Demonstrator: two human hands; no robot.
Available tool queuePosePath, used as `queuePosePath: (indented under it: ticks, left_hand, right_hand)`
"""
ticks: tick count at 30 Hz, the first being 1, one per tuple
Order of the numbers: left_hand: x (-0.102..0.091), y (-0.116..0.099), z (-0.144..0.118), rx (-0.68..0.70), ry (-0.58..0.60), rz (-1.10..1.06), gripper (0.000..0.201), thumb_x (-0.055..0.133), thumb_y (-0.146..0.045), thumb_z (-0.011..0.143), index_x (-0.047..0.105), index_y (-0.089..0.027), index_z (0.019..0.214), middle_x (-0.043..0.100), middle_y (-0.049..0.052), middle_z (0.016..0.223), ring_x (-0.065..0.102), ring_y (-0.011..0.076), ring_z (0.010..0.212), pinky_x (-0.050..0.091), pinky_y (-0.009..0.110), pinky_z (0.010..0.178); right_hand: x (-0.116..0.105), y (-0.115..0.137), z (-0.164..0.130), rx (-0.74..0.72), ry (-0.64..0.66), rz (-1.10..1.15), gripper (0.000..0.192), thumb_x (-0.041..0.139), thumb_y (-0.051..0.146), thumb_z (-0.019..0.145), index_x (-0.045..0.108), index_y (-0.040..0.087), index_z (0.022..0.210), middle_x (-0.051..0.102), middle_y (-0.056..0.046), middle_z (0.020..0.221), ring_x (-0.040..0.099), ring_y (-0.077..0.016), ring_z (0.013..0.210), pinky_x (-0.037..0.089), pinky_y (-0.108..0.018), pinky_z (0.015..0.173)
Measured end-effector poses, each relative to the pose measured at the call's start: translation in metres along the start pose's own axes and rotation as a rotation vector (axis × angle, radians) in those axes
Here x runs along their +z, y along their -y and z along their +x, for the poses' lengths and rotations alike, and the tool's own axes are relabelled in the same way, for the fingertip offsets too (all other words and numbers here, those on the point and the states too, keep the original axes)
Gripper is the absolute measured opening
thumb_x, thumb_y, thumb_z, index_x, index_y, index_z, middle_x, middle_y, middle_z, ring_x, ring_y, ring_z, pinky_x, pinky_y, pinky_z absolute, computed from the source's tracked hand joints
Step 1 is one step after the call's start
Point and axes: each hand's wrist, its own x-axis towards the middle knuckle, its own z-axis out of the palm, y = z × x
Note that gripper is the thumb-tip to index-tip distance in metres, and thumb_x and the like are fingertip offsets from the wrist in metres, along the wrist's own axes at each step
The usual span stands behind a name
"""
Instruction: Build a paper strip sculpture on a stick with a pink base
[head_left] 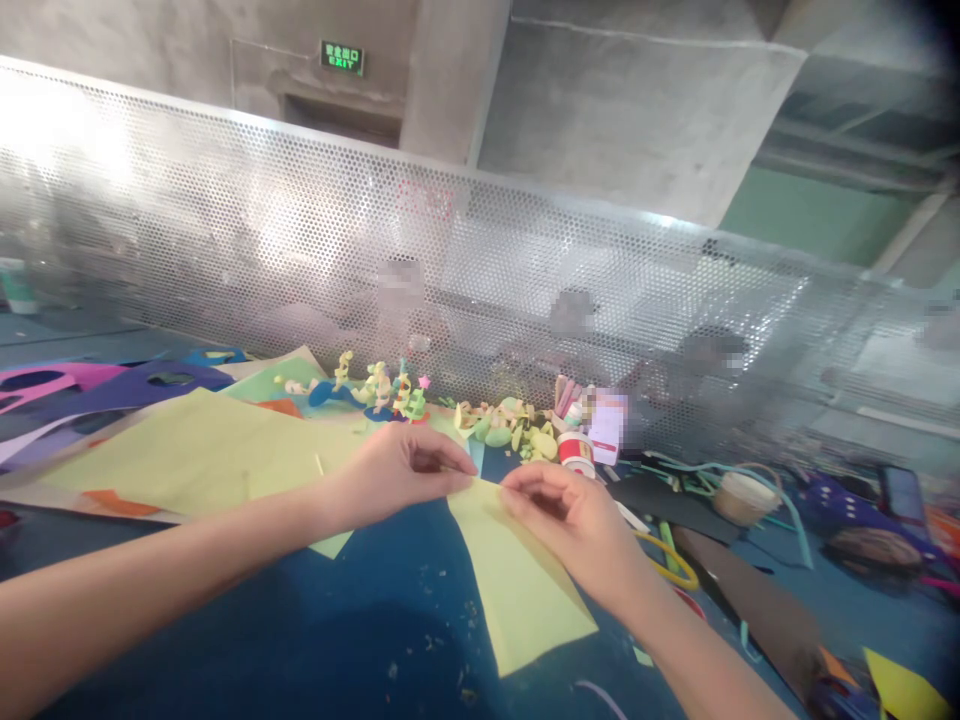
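Observation:
A pale yellow piece of felt-like sheet (517, 590) hangs from both my hands over the blue table. My left hand (397, 465) pinches its upper left corner between thumb and fingers. At the upper right edge, my right hand (562, 510) grips the same piece, fingertips close to those of the left. The lower end of the piece flares wider and reaches down toward the table. A larger pale yellow sheet (180, 445) lies to the left, partly behind my left forearm.
Small foam-like figures (390, 390) and a pile of yellow-green cut pieces (510, 425) lie at the back. Right of them stand a red-and-white tub (576, 452) and a phone (609, 428). A perforated metal screen (480, 270) closes off the far side. Dark sheets (742, 590) lie at right.

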Motion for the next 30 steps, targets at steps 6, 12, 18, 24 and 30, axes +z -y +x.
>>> queuePosePath:
  ticks: [6, 12, 18, 24, 30]
  left_hand:
    - [-0.0049, 0.0024, 0.0030, -0.109, 0.055, -0.108, 0.021, 0.069, -0.033, 0.072, 0.071, -0.015, 0.082, 0.066, 0.001, 0.067, 0.060, 0.0106, 0.061, 0.048, 0.022, 0.062]
    - [-0.0058, 0.0046, 0.0026, -0.107, 0.055, -0.150, 0.017, 0.070, -0.029, 0.071, 0.071, -0.015, 0.081, 0.067, 0.001, 0.068, 0.059, 0.0097, 0.063, 0.048, 0.021, 0.063]
    - [-0.0024, 0.0026, 0.0016, -0.079, 0.015, -0.117, 0.013, 0.070, -0.025, 0.070, 0.071, -0.016, 0.079, 0.067, 0.000, 0.066, 0.059, 0.0096, 0.062, 0.047, 0.019, 0.061]
    - [-0.0025, 0.0044, 0.0017, -0.089, 0.021, -0.146, 0.017, 0.071, -0.029, 0.070, 0.071, -0.016, 0.081, 0.067, 0.001, 0.068, 0.060, 0.0100, 0.063, 0.047, 0.020, 0.062]
    - [-0.0052, 0.0066, 0.0036, -0.141, 0.045, -0.211, 0.020, 0.072, -0.031, 0.069, 0.071, -0.015, 0.081, 0.067, 0.001, 0.068, 0.060, 0.0099, 0.063, 0.049, 0.021, 0.064]
  right_hand:
    - [-0.0012, -0.0029, 0.0007, -0.041, -0.024, -0.012, 0.008, 0.059, 0.027, 0.081, 0.064, 0.021, 0.084, 0.069, -0.001, 0.082, 0.064, -0.0135, 0.076, 0.051, -0.024, 0.069]
    - [-0.0011, -0.0020, 0.0013, 0.055, -0.014, 0.040, 0.011, 0.060, 0.030, 0.081, 0.063, 0.020, 0.083, 0.069, -0.001, 0.081, 0.064, -0.0134, 0.074, 0.049, -0.023, 0.066]
    - [-0.0018, -0.0034, 0.0021, 0.183, 0.047, 0.094, 0.017, 0.059, 0.035, 0.081, 0.063, 0.018, 0.081, 0.068, -0.002, 0.075, 0.062, -0.0128, 0.068, 0.046, -0.021, 0.059]
    - [-0.0033, 0.0000, 0.0024, 0.152, 0.027, 0.067, 0.013, 0.060, 0.030, 0.081, 0.063, 0.018, 0.082, 0.067, 0.000, 0.074, 0.061, -0.0117, 0.067, 0.046, -0.020, 0.060]
    - [-0.0038, 0.0014, 0.0022, 0.116, 0.031, 0.038, 0.010, 0.059, 0.028, 0.081, 0.062, 0.018, 0.082, 0.067, 0.000, 0.076, 0.062, -0.0118, 0.069, 0.047, -0.021, 0.061]
